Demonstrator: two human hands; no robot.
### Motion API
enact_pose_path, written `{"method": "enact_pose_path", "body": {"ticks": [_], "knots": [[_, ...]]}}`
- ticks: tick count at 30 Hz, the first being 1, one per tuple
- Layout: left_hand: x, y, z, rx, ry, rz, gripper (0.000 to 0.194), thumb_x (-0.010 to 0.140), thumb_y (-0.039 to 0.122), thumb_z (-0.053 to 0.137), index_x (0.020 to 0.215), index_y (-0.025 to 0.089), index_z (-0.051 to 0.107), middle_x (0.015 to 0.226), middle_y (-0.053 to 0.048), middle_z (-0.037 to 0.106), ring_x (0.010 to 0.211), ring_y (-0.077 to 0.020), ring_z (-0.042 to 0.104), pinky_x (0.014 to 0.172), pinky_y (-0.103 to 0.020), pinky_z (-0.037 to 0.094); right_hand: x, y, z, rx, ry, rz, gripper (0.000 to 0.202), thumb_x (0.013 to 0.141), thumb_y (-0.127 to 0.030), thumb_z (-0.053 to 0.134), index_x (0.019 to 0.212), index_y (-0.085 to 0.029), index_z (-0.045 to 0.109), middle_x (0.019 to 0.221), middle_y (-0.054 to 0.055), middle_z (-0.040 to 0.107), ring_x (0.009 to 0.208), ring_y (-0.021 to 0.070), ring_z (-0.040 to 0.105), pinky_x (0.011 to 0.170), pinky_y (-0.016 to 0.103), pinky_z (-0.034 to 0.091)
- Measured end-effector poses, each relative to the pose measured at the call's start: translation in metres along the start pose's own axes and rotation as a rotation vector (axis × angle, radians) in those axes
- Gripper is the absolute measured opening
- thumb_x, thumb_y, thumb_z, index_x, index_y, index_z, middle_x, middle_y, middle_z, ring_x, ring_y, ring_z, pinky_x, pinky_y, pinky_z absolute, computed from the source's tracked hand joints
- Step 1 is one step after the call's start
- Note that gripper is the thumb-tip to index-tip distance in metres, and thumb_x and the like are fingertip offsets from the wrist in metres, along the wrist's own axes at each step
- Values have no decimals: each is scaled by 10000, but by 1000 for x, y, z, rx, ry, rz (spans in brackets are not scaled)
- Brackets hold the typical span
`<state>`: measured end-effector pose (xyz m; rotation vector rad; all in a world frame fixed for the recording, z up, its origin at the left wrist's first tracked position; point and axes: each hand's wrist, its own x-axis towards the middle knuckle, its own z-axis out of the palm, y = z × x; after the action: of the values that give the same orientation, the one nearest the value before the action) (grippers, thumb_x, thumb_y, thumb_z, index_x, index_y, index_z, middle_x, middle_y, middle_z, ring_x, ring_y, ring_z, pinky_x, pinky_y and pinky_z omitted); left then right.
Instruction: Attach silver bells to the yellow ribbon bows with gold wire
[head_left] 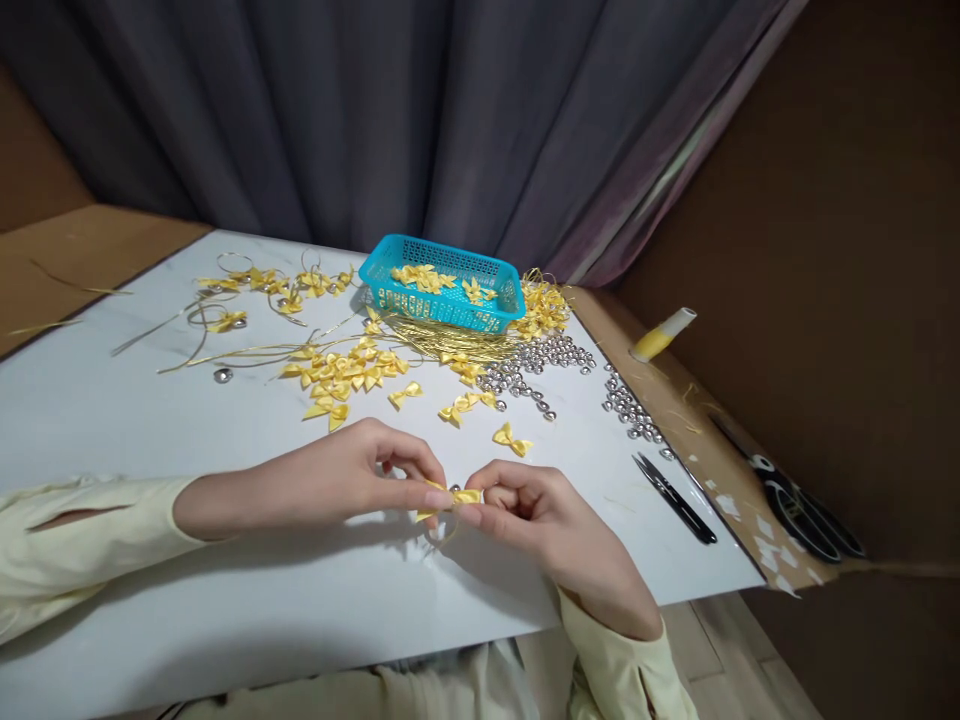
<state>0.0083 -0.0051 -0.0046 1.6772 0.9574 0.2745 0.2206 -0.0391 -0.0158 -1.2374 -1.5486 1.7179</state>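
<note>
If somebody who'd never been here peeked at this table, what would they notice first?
Probably the bright blue plastic basket at the back of the white tabletop, with yellow bows inside. Next, the heap of shiny yellow ribbon bows in front of it, with little silver beads scattered to the right. Nearest, the left hand and right hand pinch another yellow bow between them.

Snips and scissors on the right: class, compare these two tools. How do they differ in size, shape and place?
Size: the snips look smaller than the scissors.
Shape: the snips have a slim body with no finger loops showing, while the scissors have large looped handles.
Place: the snips lie on the white sheet, the scissors on the brown surface beside it.
Shared: both have black handles, and neither is in a hand.
</note>
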Motion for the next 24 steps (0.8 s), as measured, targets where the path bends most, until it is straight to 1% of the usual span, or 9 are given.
{"method": "enact_pose_path", "body": {"ticks": [3, 6, 10, 13, 17, 21, 24], "knots": [[0, 0, -3, -13, -48, 7, 245, 856, 443, 604, 860, 237, 737, 820, 47, 739, 761, -126, 598, 679, -187, 408, -1, 1, -2, 48, -6, -1, 369, 728, -492, 730, 766, -149, 597, 536, -83, 367, 505, 62, 232, 478, 245, 140], [1, -2, -5, -15, -76, 3, 259, 850, 472, 607, 889, 249, 734, 842, 48, 746, 777, -132, 611, 686, -190, 412, -2, 2, -5, 73, -6, 6, 362, 721, -474, 744, 776, -147, 601, 543, -75, 389, 516, 66, 256, 489, 248, 148], [2, -2, -5, -43, -93, -19, 220, 816, 436, 649, 881, 236, 714, 831, 48, 757, 805, -150, 645, 730, -198, 435, -1, 3, -6, 95, -12, 8, 355, 715, -471, 750, 766, -151, 606, 556, -65, 408, 522, 70, 272, 492, 248, 157], [1, 0, -1, -22, -45, -4, 203, 814, 412, 638, 827, 222, 710, 786, 39, 754, 781, -156, 654, 725, -206, 441, 0, 4, -7, 91, -15, 6, 352, 710, -470, 755, 751, -149, 616, 559, -59, 414, 518, 69, 272, 484, 246, 149], [-2, 0, 2, 58, 30, 38, 221, 816, 417, 609, 788, 225, 714, 811, 21, 744, 766, -162, 650, 731, -222, 439, 1, 4, -10, 76, -47, 32, 331, 710, -450, 764, 731, -152, 621, 507, -83, 348, 484, 61, 236, 460, 243, 120], [-3, -3, 3, 142, 79, 117, 229, 831, 421, 583, 914, 239, 693, 734, 21, 732, 775, -181, 630, 767, -250, 422, 1, 3, -11, 98, -91, 52, 312, 717, -422, 767, 721, -144, 624, 474, -101, 300, 463, 52, 199, 451, 246, 103], [-3, -6, 3, 225, 122, 176, 230, 800, 428, 633, 940, 255, 693, 713, 18, 712, 825, -200, 595, 816, -269, 396, 1, 3, -11, 132, -105, 61, 315, 704, -410, 778, 718, -138, 621, 479, -98, 329, 468, 48, 206, 459, 246, 104]]}}
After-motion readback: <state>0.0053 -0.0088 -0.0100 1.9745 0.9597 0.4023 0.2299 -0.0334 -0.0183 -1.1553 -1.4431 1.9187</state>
